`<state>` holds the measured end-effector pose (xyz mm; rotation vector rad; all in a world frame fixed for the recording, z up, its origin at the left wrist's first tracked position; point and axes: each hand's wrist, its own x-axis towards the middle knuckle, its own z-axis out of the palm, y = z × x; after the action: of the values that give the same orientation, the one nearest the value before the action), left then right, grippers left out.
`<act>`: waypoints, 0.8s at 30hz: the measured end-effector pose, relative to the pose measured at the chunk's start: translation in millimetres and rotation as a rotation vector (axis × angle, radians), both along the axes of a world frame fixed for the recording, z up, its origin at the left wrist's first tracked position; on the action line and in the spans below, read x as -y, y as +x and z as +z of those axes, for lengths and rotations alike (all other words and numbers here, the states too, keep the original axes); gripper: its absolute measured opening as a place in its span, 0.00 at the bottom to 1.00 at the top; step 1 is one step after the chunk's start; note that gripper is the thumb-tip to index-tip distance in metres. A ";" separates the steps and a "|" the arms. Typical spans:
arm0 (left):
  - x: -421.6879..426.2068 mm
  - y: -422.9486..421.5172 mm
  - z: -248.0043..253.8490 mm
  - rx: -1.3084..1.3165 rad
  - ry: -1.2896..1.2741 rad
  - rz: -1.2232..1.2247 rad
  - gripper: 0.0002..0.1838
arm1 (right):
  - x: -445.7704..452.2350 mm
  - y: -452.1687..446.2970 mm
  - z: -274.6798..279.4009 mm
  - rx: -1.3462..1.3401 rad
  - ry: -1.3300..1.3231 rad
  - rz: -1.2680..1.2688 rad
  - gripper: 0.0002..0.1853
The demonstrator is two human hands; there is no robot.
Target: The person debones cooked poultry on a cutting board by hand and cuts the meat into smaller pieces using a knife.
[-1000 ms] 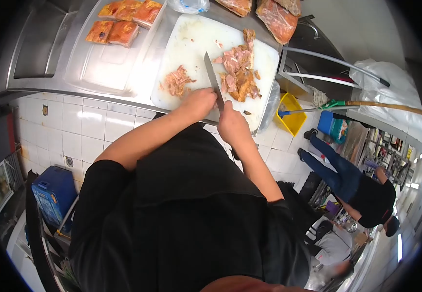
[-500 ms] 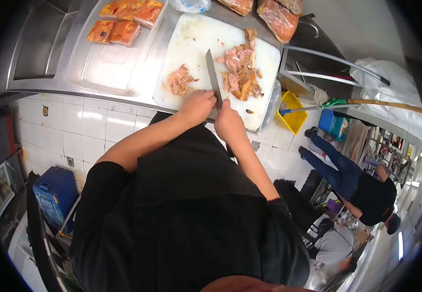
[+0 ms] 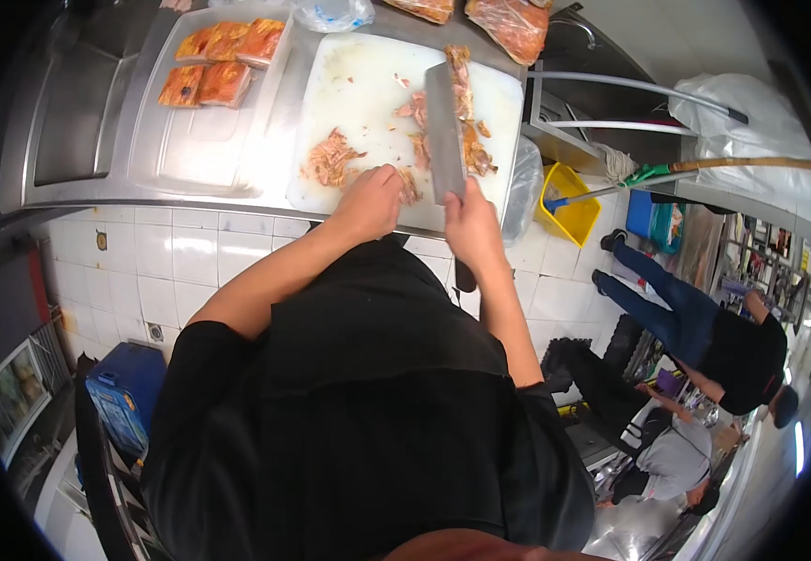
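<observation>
My right hand (image 3: 473, 224) grips the dark handle of a cleaver (image 3: 444, 140), its broad blade turned flat towards me above the white cutting board (image 3: 377, 79). Behind the blade, partly hidden, lies a chunk of cooked meat on a bone (image 3: 459, 84), with browned pieces (image 3: 476, 150) on its right side. At the board's near edge, the curled fingers of my left hand (image 3: 373, 202) close on a small piece of meat (image 3: 409, 189). A small heap of chopped meat (image 3: 332, 157) sits to the left of it.
A clear tray (image 3: 157, 140) with several slabs of roasted meat (image 3: 223, 84) stands left of the board. Wrapped meat (image 3: 510, 28) lies behind it. A yellow bucket (image 3: 569, 210) and mop handles (image 3: 648, 187) are at right. Two people (image 3: 742, 360) work further off.
The cleaver has turned from edge-on to flat and moved right, over the meat. My left hand has shifted slightly left, and a small meat piece now shows at its fingers.
</observation>
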<state>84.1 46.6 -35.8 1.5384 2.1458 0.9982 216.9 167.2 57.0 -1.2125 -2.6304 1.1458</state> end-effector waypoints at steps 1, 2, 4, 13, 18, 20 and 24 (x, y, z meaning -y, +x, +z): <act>-6.1 3.4 1.6 -0.006 0.001 -0.012 0.06 | -5.5 7.7 9.0 -0.018 0.008 -0.043 0.11; -14.7 8.0 3.3 -0.077 0.144 -0.060 0.07 | -11.1 15.4 13.7 -0.036 0.015 -0.085 0.11; -25.0 11.1 1.4 -0.154 0.290 -0.116 0.08 | -20.6 29.5 16.8 -0.034 0.069 -0.111 0.11; 20.7 -32.2 3.4 -0.326 -0.053 -0.224 0.05 | -45.5 82.9 13.1 -0.095 -0.085 -0.323 0.12; 2.1 -26.7 18.1 -0.331 0.039 -0.182 0.11 | -53.1 93.5 8.2 -0.102 -0.079 -0.308 0.11; -27.4 -19.8 24.6 -0.296 -0.010 -0.131 0.13 | -56.0 95.2 7.7 -0.124 -0.100 -0.295 0.10; -89.9 -22.1 21.7 -0.125 -0.060 0.233 0.21 | -58.5 96.8 15.6 -0.156 -0.090 -0.269 0.10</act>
<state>62.0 136.5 -14.2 1.3803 2.4628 0.9189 313.7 225.7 72.5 -1.3783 -2.2439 1.2610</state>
